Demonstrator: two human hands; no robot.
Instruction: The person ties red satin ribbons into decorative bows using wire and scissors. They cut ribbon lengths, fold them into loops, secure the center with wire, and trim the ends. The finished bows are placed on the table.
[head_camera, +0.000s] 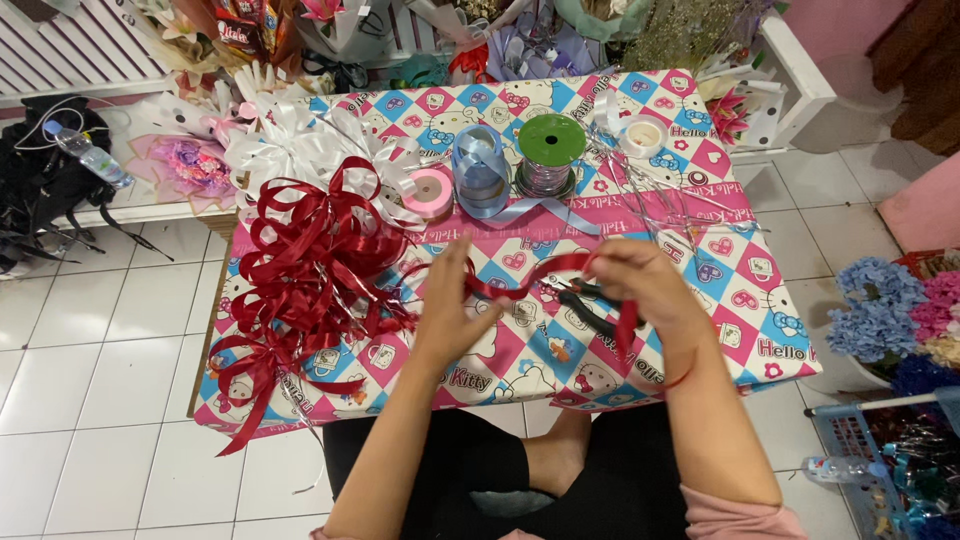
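A strip of dark red ribbon (545, 272) runs between my two hands above the patterned table (740, 260). My left hand (450, 305) pinches one end of it, fingers partly spread. My right hand (640, 282) grips the other end, with the ribbon trailing down past the wrist. Black-handled pliers (585, 312) lie on the table just under my right hand. A heap of finished dark red ribbon bows (310, 275) lies to the left of my left hand.
Ribbon spools stand at the table's far side: pink (430, 190), light blue (478, 168), green-topped silver (549, 152), white (643, 134). White bows (300, 145) lie beyond the red ones. Thin wires (660, 195) are scattered at right. Blue and pink flowers (895, 310) sit on the floor right.
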